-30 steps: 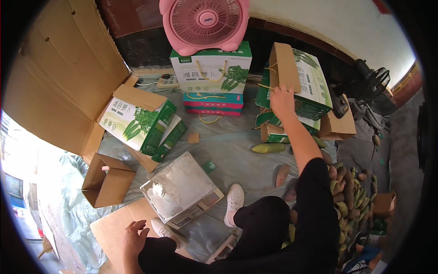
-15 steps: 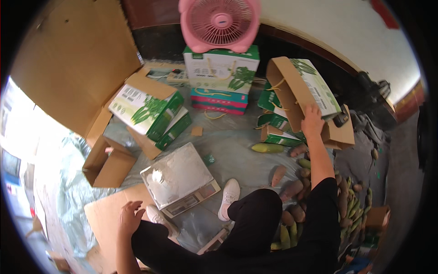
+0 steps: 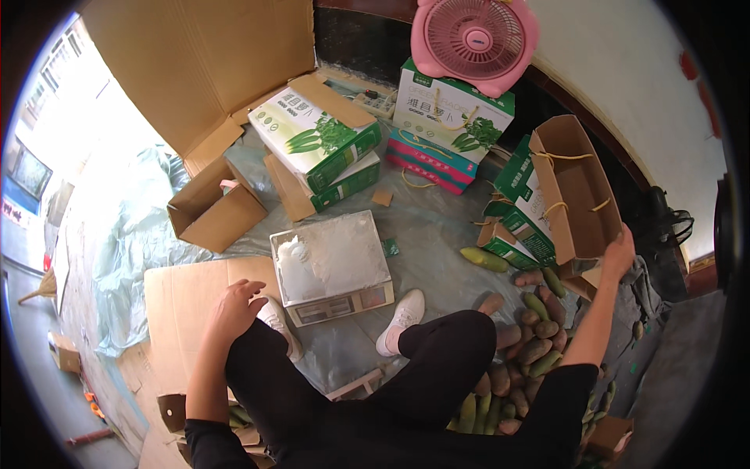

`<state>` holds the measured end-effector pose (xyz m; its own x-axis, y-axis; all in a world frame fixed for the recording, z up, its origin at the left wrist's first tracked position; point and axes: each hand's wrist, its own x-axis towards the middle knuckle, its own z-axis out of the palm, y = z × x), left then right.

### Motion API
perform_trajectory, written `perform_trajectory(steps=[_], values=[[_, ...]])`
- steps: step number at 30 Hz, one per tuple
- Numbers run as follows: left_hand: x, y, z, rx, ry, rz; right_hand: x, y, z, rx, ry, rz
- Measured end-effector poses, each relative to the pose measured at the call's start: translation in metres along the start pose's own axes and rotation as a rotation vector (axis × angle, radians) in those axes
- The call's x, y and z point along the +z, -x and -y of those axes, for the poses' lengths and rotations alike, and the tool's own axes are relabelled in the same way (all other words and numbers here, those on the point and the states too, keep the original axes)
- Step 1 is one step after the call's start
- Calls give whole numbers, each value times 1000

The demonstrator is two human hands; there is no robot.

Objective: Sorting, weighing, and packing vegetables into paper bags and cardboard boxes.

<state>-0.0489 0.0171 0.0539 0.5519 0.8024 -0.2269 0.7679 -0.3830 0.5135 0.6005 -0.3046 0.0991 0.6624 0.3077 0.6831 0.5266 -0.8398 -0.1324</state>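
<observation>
My right hand (image 3: 619, 255) grips the lower right edge of an open cardboard gift box (image 3: 574, 187) at the right. The box's brown inside faces me, and yellow cord handles hang in it. Beside it to the left are green-and-white printed boxes (image 3: 519, 223). My left hand (image 3: 237, 307) hovers by my left knee, fingers loosely bent and apart, with nothing in it. A flat brown cardboard sheet (image 3: 176, 313) lies below that hand. Between my feet and the boxes stands a scale (image 3: 332, 262) with a worn, whitish flat top.
Several green radishes (image 3: 483, 259) and reddish-brown tubers (image 3: 500, 379) are heaped by my right leg. A pink fan (image 3: 475, 43) sits on stacked gift boxes (image 3: 445, 117). Other printed boxes (image 3: 316, 133) and an open brown carton (image 3: 219, 215) are at left. Plastic sheeting (image 3: 129, 258) covers the floor.
My right hand has moved right along with the gift box, which has turned so its open side faces me. My left hand stays near my knee. The whole view has shifted.
</observation>
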Motion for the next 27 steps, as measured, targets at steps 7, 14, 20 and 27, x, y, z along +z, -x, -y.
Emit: perform_trajectory(steps=[7, 14, 20, 27], values=[[-3, 10, 1, 34, -22, 1, -106, 16, 56, 3, -441, 136], [-5, 20, 6, 30, 16, -98, -141, 30, 187, -101, -821, 470], [-14, 33, -12, 209, -210, -446, -69, 76, 281, -285, -1055, 780], [-13, 42, 16, 199, -323, -395, -6, 141, 367, -440, -1144, 1082]])
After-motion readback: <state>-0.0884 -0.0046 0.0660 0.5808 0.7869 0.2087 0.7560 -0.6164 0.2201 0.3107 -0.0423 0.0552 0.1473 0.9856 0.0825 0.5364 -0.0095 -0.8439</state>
